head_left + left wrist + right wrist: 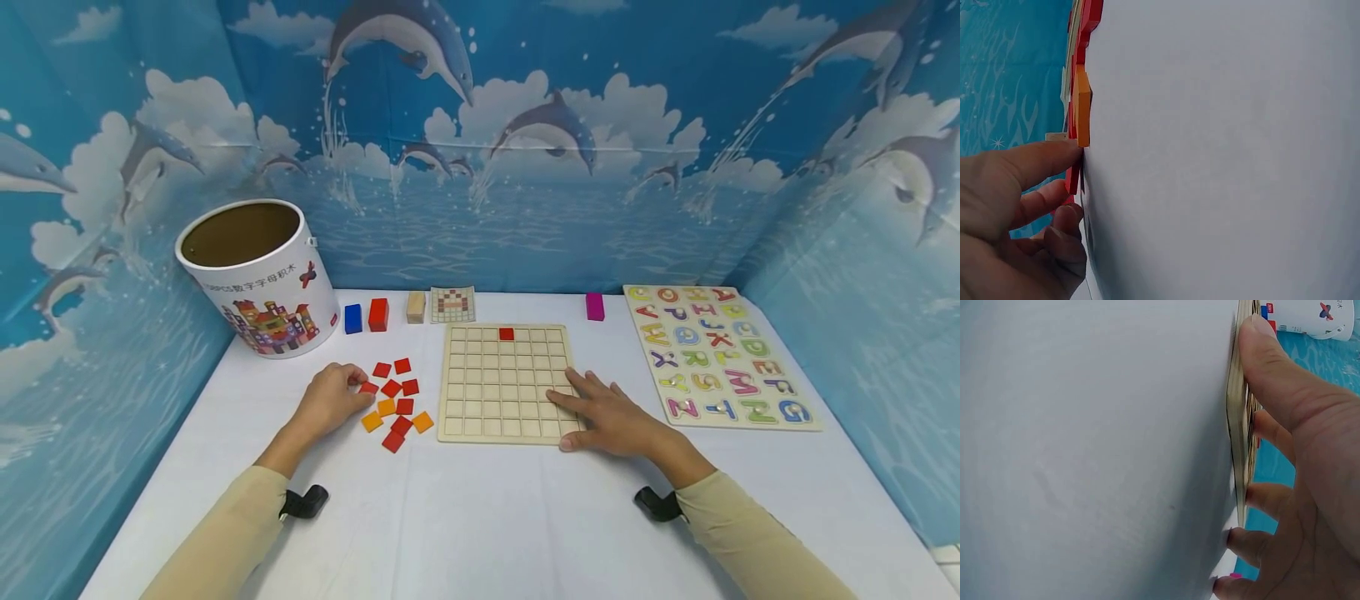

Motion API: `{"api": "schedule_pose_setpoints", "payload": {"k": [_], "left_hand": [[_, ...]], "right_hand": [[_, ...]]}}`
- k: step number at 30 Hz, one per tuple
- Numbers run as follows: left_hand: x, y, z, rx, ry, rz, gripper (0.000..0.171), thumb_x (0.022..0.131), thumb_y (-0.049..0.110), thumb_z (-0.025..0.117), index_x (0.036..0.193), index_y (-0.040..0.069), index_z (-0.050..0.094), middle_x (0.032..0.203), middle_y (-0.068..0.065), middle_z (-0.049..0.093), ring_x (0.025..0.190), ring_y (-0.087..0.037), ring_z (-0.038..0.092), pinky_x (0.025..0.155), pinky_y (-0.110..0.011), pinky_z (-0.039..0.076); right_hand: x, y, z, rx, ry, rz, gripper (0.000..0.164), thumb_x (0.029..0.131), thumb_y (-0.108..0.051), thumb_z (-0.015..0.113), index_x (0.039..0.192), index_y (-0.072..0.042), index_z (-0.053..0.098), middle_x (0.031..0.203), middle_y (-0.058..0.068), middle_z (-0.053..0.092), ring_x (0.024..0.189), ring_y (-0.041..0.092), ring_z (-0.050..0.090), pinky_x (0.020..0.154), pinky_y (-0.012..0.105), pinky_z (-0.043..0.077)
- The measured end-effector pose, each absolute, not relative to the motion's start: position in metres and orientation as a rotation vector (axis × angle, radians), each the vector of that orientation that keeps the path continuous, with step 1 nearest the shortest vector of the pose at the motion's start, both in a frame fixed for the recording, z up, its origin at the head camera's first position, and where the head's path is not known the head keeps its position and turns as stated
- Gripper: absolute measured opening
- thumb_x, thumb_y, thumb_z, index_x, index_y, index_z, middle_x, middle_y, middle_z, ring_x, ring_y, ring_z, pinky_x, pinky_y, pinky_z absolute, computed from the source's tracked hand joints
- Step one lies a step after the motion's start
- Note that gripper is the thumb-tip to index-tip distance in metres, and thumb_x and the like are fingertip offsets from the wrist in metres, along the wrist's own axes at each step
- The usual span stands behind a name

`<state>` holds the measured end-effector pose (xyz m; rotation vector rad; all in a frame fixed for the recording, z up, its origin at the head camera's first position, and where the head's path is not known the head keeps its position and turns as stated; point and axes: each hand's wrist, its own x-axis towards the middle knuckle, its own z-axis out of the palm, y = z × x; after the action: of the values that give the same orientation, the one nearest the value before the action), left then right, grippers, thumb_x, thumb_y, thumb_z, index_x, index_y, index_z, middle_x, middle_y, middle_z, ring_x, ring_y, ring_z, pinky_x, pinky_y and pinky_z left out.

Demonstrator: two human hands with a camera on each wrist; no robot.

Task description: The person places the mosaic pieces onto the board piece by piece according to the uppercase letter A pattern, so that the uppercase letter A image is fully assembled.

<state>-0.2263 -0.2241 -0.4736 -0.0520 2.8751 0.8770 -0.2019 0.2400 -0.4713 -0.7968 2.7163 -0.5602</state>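
Flat, square red tile (368, 388) on a white cloth-covered table (480, 533), at the left of a loose group of red and yellow-orange square tiles (423, 422). The left hand (333, 400) pinches it between thumb and forefinger; the right hand (611, 417), well apart, rests spread on the right edge of a pale wooden board with a recessed square grid (491, 387), thumb at the near corner. The tile is probably light, stiff and hard to damage; its smooth faces may slip, and its thinness leaves little side to grip, so opposite edges offer the surest hold. The board, likely rigid and light enough to slide on the cloth, is best steadied by its rim. A matching red tile (507, 334) sits in the board's far row, its top face exposed.
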Motion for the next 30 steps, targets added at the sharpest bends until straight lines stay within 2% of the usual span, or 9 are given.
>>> {"api": "schedule_pose_setpoints", "payload": {"k": [9,17,26,30], "left_hand": [[-0.226,-0.224,-0.471,0.04,2.984,0.707,0.033,0.09,0.019,0.079,0.115,0.003,0.066,0.096,-0.01,0.067,0.09,-0.026,0.059,0.086,-0.043,0.055],[-0.225,-0.226,-0.471,-0.016,2.934,0.762,0.034,0.091,0.02,0.076,0.119,0.005,0.062,0.079,-0.006,0.062,0.076,-0.023,0.055,0.067,-0.031,0.05],[-0.228,-0.231,-0.475,-0.187,2.776,1.057,0.036,0.092,0.028,0.077,0.118,0.01,0.059,0.087,-0.009,0.06,0.077,-0.023,0.055,0.066,-0.029,0.049],[-0.229,-0.228,-0.467,-0.274,2.636,1.273,0.039,0.094,0.033,0.075,0.122,0.012,0.057,0.087,-0.011,0.062,0.076,-0.024,0.053,0.067,-0.028,0.048]], "right_hand": [[-0.202,0.24,-0.474,-0.811,2.724,-0.54,0.08,0.088,-0.057,0.072,0.155,-0.023,0.045,0.167,0.022,0.019,0.151,0.054,0.014,0.112,0.077,0.012],[-0.203,0.239,-0.472,-0.837,2.752,-0.485,0.079,0.088,-0.059,0.07,0.154,-0.023,0.047,0.166,0.023,0.022,0.149,0.056,0.019,0.111,0.077,0.014],[-0.203,0.233,-0.464,-0.885,2.779,-0.361,0.08,0.087,-0.059,0.071,0.152,-0.017,0.049,0.163,0.026,0.028,0.149,0.053,0.02,0.114,0.073,0.015],[-0.205,0.232,-0.461,-0.907,2.746,-0.366,0.083,0.087,-0.055,0.073,0.152,-0.012,0.048,0.162,0.028,0.028,0.149,0.05,0.023,0.116,0.067,0.021]]}}
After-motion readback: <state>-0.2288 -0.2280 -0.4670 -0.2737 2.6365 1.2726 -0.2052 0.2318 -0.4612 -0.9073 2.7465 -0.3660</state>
